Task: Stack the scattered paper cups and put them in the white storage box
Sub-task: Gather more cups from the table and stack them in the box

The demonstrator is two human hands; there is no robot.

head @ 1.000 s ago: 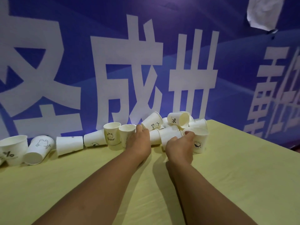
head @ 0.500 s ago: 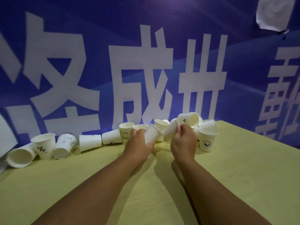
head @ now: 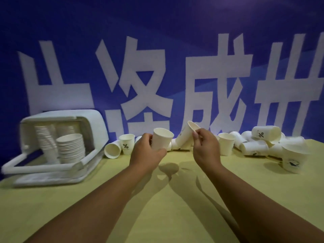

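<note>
My left hand [head: 146, 151] grips an upright white paper cup [head: 162, 140] above the table. My right hand [head: 205, 148] pinches the rim of a second paper cup [head: 186, 135], tilted with its mouth up to the right. The two cups are side by side, a little apart. At the far left the white storage box [head: 94, 127] lies on its side with its opening toward me, holding stacks of cups [head: 70, 148]. More loose cups lie and stand along the back of the table, from an upright one [head: 125, 143] to a pile [head: 259, 144] at the right.
A yellow-green table [head: 175, 199] runs from me to a blue banner wall [head: 157, 50] with big white characters. One cup [head: 292, 158] stands nearer the right edge. A cup [head: 112, 149] lies on its side beside the box.
Both hands have lifted off the pile, each with a cup, and drawn back toward me. The view has swung left, bringing the storage box into sight.
</note>
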